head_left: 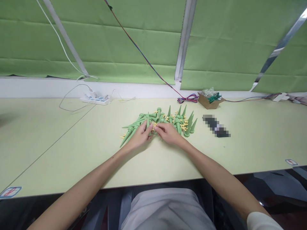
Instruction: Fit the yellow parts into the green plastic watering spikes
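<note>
Left grip (142, 134) around upright green spike (148, 118), right grip (169, 133) just beside

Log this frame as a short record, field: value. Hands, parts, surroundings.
left hand: holds a green spike, tip up
right hand: close beside the left, at small yellow pieces; exact grip too small to tell
loose parts: more green spikes around the hands, some standing, some lying
surface: pale table
back left: white power strip
back right: open cardboard box, bundled cable beside it
backdrop: green blinds
</note>
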The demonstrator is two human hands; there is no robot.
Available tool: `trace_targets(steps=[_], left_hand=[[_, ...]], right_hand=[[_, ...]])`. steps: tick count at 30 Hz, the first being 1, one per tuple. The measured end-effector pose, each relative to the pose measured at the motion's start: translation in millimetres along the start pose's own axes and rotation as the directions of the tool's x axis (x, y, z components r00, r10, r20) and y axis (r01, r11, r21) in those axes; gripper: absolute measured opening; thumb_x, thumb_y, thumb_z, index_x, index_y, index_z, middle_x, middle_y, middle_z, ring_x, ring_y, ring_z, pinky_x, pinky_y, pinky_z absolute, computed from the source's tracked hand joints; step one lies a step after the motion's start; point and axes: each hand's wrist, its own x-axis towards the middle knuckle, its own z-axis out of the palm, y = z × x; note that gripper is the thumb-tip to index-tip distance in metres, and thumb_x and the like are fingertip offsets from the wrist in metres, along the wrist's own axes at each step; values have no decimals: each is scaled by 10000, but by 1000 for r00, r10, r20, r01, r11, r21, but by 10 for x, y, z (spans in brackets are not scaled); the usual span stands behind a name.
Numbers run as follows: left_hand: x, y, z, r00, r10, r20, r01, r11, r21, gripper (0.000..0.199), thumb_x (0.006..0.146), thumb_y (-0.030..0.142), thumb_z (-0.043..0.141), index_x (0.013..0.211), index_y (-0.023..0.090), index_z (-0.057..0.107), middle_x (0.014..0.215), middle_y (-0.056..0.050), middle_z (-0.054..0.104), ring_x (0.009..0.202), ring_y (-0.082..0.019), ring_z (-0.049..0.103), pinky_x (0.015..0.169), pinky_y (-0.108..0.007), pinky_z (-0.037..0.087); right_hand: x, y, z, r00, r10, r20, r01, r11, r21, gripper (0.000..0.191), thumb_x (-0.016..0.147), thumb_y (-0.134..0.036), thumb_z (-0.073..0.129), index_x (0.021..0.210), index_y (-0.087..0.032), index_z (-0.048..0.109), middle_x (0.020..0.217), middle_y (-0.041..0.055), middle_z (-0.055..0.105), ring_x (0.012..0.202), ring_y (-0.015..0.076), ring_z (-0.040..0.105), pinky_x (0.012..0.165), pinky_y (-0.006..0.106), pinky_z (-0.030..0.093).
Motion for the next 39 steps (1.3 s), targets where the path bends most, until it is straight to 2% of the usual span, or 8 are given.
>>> trace_targets(steps=[6,10,17,21,28,32,36,39], left_hand=[[-14,18,12,1000,-28,13,28,999,-17,344,984,555,542,898,235,449,760,0,496,586,-139,474,526,-276,385],[-2,2,11,1000,-23,2,23,999,-26,360,982,567,540,892,237,431,752,9,472,573,-130,452,524,-275,379],[8,-16,-1,1000,0,-27,0,1000,4,412,974,624,529,894,235,420,757,20,448,576,-121,443,530,-267,379],[-23,-2,-8,999,35,-30,-31,993,114,377,1002,592,498,910,229,450,803,-6,494,644,-149,485,578,-290,426],[-52,-30,-19,996,81,-31,-69,953,294,366,1027,571,459,881,236,430,804,-16,495,714,-184,490,657,-318,447],[-23,-40,-13,997,66,-32,-59,982,181,379,1014,591,476,890,237,422,791,-8,472,673,-169,474,611,-304,426],[10,-24,-9,999,26,-38,-26,1000,14,348,1009,557,508,915,230,432,773,9,447,616,-134,436,566,-285,387],[17,-18,-6,999,22,-31,-23,1000,-21,338,1013,542,506,917,226,435,768,12,442,600,-123,430,554,-281,374]], right_hand=[[3,20,15,998,57,36,-58,998,22,470,1072,-415,402,678,-194,533,567,-29,516,585,134,486,679,285,365],[3,1,-5,998,58,2,-58,998,38,476,1069,-442,395,670,-205,503,587,-24,526,576,134,483,654,289,372],[3,-29,-18,997,71,23,-74,962,263,277,998,-468,524,878,-218,528,775,-4,603,655,147,557,632,280,449],[2,0,8,998,59,23,-62,974,216,248,1003,-402,504,830,-223,508,728,-10,578,629,150,531,626,286,435],[0,14,5,995,84,49,-88,993,84,382,1051,-359,389,697,-228,451,612,-5,541,590,158,507,621,294,409],[0,15,3,994,106,39,-110,981,159,361,1049,-427,432,748,-230,466,626,-21,553,554,145,524,598,288,432],[3,20,11,993,107,43,-114,948,297,245,996,-452,540,889,-233,511,756,-17,586,569,139,556,544,281,455],[5,17,13,994,102,48,-112,939,326,214,974,-438,568,931,-232,525,808,-7,599,600,139,565,547,278,465]])
